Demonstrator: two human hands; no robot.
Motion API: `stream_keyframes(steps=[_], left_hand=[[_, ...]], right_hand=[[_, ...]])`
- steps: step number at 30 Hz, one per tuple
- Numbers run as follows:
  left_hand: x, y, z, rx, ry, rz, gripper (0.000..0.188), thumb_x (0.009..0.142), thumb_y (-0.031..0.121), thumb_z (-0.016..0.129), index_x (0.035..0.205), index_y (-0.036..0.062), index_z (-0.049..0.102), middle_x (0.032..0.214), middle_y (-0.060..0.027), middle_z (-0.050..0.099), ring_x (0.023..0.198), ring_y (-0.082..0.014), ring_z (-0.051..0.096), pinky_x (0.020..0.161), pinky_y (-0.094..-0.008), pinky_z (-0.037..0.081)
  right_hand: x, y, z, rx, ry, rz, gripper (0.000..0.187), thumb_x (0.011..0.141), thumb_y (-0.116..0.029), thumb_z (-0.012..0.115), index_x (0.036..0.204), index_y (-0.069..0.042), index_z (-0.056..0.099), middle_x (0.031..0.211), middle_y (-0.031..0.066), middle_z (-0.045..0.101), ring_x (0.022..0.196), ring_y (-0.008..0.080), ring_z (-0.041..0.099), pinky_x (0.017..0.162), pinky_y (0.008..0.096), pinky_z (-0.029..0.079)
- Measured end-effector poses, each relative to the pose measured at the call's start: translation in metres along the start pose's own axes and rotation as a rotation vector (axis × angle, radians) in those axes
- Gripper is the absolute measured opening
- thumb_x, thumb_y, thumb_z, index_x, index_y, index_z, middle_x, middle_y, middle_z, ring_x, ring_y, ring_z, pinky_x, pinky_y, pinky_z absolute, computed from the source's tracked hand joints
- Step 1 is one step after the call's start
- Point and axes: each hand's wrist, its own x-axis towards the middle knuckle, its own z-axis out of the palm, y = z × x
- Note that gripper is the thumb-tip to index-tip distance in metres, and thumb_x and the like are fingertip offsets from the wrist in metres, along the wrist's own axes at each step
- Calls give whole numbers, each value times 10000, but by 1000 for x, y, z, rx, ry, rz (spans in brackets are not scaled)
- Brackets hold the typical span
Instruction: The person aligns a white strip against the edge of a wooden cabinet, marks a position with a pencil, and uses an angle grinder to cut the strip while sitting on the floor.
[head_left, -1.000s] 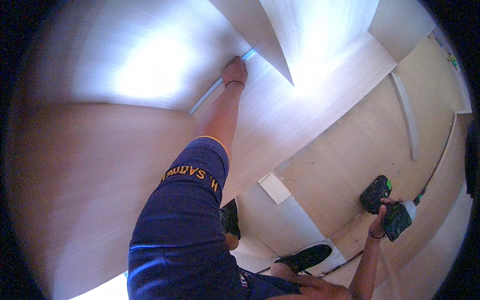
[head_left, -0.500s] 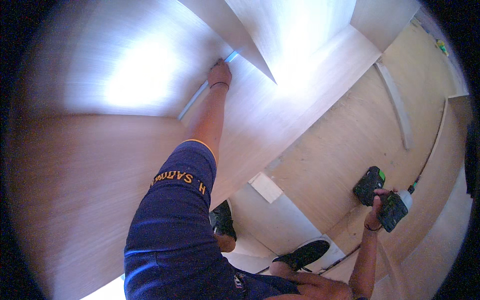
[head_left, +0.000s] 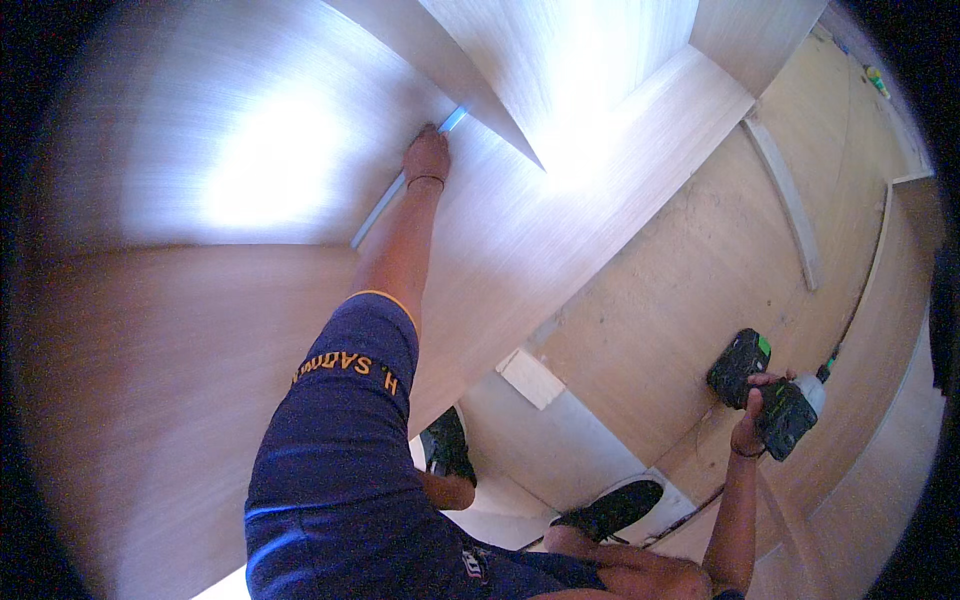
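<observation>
My left hand reaches far into a corner of wood-grain panels. Its fingers are curled at a narrow pale blue strip that runs along the seam between two panels; part of them is hidden behind the hand. On the right, my right hand is wrapped round a dark cordless driver with a pale grey nose and a thin bit. Just beyond those fingers shows a dark block with a green patch; whether it belongs to the driver I cannot tell.
A wood-grain dividing panel juts out beyond my left hand. On the floor boards lie a long pale wood strip and a small wood offcut. My dark shoes stand close by. A small yellow-green item sits at the far right.
My left hand has slid slightly back along the strip, toward me and to the left. The view has shifted a little. My right hand keeps its hold on the driver.
</observation>
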Motion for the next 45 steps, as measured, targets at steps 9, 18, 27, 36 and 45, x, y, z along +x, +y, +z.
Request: stream_keyframes(steps=[9,18,27,36,45], left_hand=[[-8,8,-6,-14,16,-90,304,901,359,442,1113,158,527,844,-182,639,800,-360,628,705,-480,504],[-13,-7,-2,6,25,-115,289,908,373,440,1105,169,494,874,-175,640,802,-381,625,672,-491,505],[-108,-112,-42,115,-260,-368,275,917,397,412,1108,210,478,967,-160,642,875,-382,621,744,-510,492],[-119,-121,-47,218,-288,-336,324,906,318,441,1181,149,462,985,-161,644,913,-350,625,766,-475,502],[-82,-151,-98,685,-805,174,228,826,162,531,954,31,666,1066,-163,629,987,-273,619,849,-379,497]], right_hand=[[3,-7,-1,-114,-15,-50,303,823,-261,619,1032,-75,502,881,33,613,960,164,529,1087,406,155],[6,-5,-3,-228,-81,-146,416,846,-217,606,1148,-17,401,894,53,598,911,163,537,1019,371,251],[4,0,-6,-142,-95,-101,561,825,-137,604,1268,17,297,899,63,585,887,167,536,987,366,302],[4,-3,-5,-175,-118,-96,428,849,-133,590,1191,-1,369,899,54,579,892,164,534,997,368,305],[7,-3,-6,-194,-128,-96,268,830,-121,581,1049,-25,460,870,60,595,895,188,554,1050,384,234]])
